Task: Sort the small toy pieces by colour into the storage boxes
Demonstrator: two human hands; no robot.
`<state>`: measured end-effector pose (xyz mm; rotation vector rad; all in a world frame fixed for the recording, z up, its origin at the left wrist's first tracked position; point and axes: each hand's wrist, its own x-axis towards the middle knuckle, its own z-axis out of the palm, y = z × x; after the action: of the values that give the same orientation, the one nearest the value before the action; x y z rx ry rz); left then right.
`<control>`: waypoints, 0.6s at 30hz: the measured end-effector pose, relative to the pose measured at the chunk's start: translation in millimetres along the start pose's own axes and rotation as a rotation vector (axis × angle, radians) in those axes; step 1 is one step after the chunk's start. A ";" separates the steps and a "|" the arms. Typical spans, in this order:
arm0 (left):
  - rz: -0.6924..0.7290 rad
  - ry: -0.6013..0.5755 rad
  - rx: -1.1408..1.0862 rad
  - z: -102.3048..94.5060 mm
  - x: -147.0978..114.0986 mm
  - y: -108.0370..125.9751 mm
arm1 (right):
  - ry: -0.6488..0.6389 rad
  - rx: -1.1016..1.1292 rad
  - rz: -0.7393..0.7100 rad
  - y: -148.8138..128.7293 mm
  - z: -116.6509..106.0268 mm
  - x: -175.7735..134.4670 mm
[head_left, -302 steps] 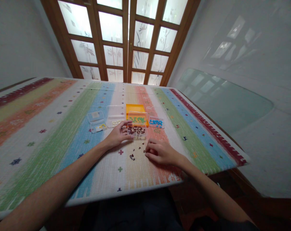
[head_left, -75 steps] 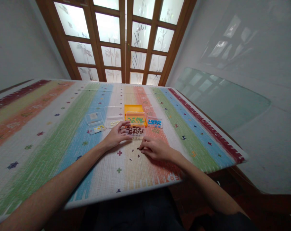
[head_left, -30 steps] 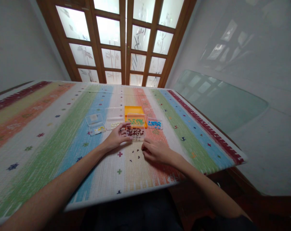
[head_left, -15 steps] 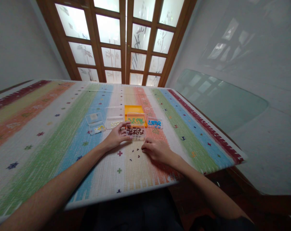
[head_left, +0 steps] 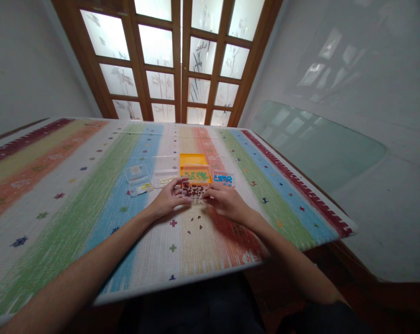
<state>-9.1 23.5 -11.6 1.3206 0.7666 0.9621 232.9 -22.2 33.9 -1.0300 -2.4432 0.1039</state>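
A clear plastic box (head_left: 198,191) with many small dark brown pieces stands near the middle of the table. My left hand (head_left: 168,196) steadies its left side, with the thumb at the near corner and the index finger along the far edge. Over the box's right edge is my right hand (head_left: 225,199), its fingers pinched together; whatever is between the fingertips is too small to make out. On the cloth in front of the box lie several loose brown pieces (head_left: 200,227).
Behind the brown pieces, a clear box of green pieces (head_left: 197,176) rests against an orange tray (head_left: 192,158). To the right is a box of blue pieces (head_left: 223,178). Leftward stand boxes with cream pieces (head_left: 166,180) and yellow pieces (head_left: 143,187). A striped cloth (head_left: 140,241) covers the table.
My right hand has moved from the cloth beside the loose pieces up and forward to the box's right edge. My left hand stays at the box.
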 end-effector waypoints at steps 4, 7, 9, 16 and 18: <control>-0.003 -0.017 -0.016 1.0 -1.5 3.6 | -0.037 -0.018 0.083 6.8 -2.7 33.4; -0.001 -0.037 -0.029 1.4 -2.4 5.3 | -0.114 -0.074 0.135 7.0 1.6 52.1; 0.007 -0.051 -0.035 1.4 -2.5 5.7 | -0.156 -0.112 0.145 5.5 5.2 59.4; -0.007 -0.045 -0.034 2.2 -2.4 5.6 | -0.242 -0.134 0.095 6.1 14.2 61.6; -0.006 -0.046 -0.040 2.5 -2.7 5.7 | -0.218 -0.091 0.098 10.4 15.7 58.8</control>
<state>-8.8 19.9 -5.8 1.3010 0.7127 0.9352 197.2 27.6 41.2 -1.2360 -2.6121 0.1458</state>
